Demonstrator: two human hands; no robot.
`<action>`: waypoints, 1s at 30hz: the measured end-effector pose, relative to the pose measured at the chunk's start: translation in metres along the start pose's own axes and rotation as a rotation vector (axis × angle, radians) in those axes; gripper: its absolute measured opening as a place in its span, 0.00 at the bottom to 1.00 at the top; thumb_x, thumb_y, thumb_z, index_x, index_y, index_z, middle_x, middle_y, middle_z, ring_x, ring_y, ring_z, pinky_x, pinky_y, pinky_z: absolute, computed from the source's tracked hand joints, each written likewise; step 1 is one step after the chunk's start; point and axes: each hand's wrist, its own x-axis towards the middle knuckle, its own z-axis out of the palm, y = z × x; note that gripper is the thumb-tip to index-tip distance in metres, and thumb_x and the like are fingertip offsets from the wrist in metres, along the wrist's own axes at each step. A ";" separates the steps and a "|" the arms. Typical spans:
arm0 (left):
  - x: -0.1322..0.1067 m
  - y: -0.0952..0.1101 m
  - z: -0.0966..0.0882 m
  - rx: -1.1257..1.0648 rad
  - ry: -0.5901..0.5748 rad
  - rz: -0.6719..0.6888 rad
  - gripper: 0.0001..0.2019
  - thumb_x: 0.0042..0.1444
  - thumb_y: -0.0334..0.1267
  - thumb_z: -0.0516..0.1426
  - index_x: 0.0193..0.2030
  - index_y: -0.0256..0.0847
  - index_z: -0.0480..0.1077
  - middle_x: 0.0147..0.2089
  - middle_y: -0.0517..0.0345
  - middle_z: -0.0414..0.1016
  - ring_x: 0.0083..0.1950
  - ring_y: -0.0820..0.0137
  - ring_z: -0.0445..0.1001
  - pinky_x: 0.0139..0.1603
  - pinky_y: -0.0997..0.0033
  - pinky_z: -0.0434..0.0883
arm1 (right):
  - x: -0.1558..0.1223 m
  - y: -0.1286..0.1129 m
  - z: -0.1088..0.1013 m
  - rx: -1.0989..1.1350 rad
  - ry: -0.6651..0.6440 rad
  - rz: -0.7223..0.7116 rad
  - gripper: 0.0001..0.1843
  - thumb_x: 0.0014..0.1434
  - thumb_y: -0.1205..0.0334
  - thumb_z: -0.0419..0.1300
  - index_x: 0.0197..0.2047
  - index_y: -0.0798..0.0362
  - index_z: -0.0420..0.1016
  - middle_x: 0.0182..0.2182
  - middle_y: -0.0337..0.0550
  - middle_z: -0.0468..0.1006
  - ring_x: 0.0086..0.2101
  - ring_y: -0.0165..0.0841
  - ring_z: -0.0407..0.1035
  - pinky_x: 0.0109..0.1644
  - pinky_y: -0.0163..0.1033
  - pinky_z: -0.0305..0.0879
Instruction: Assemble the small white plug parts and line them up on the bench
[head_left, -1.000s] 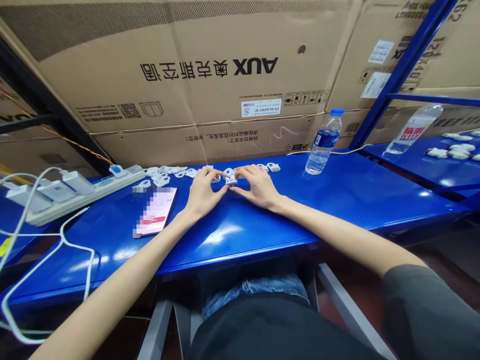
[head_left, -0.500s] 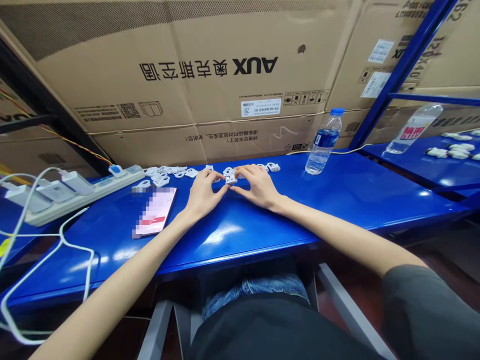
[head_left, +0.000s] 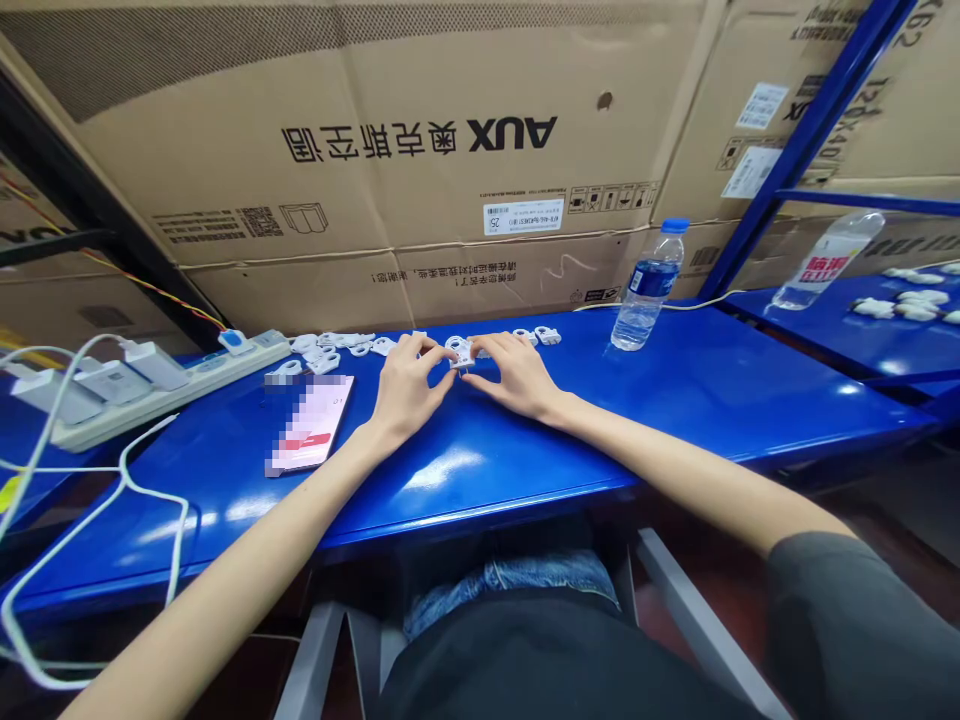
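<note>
My left hand (head_left: 406, 383) and my right hand (head_left: 513, 374) rest side by side on the blue table (head_left: 675, 400), fingers curled. Between their fingertips sits a small white plastic part (head_left: 461, 353), pinched from both sides. Several more white plastic parts (head_left: 337, 347) lie scattered along the table's back edge to the left, and two others (head_left: 541, 335) lie just right of my right hand.
A phone (head_left: 309, 424) lies left of my left hand. A white power strip (head_left: 161, 385) with chargers and cables sits at far left. A water bottle (head_left: 646, 287) stands at the right. Large cardboard boxes (head_left: 420, 160) wall the back. Another blue table (head_left: 862, 325) holds a second bottle and white parts.
Both hands stay in place; only the fingers shift slightly around the white part.
</note>
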 end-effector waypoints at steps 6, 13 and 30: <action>0.002 0.000 -0.004 0.093 -0.032 -0.119 0.08 0.66 0.38 0.57 0.47 0.43 0.76 0.46 0.49 0.76 0.52 0.54 0.73 0.57 0.52 0.69 | -0.001 -0.001 0.000 -0.048 -0.045 -0.011 0.15 0.70 0.53 0.61 0.56 0.50 0.75 0.66 0.51 0.74 0.64 0.45 0.66 0.69 0.53 0.58; 0.004 -0.016 -0.019 0.336 -0.093 -0.323 0.12 0.67 0.34 0.51 0.47 0.38 0.75 0.54 0.37 0.73 0.63 0.41 0.66 0.62 0.38 0.62 | -0.001 0.000 0.001 -0.125 -0.089 0.053 0.17 0.71 0.55 0.58 0.60 0.50 0.74 0.66 0.52 0.71 0.63 0.48 0.65 0.67 0.55 0.60; -0.005 -0.046 0.000 0.507 -0.177 -0.295 0.16 0.62 0.30 0.50 0.45 0.35 0.79 0.50 0.32 0.76 0.57 0.39 0.70 0.54 0.34 0.68 | -0.004 0.000 0.004 -0.299 -0.309 0.254 0.24 0.72 0.53 0.57 0.66 0.54 0.69 0.56 0.62 0.78 0.54 0.54 0.72 0.53 0.56 0.69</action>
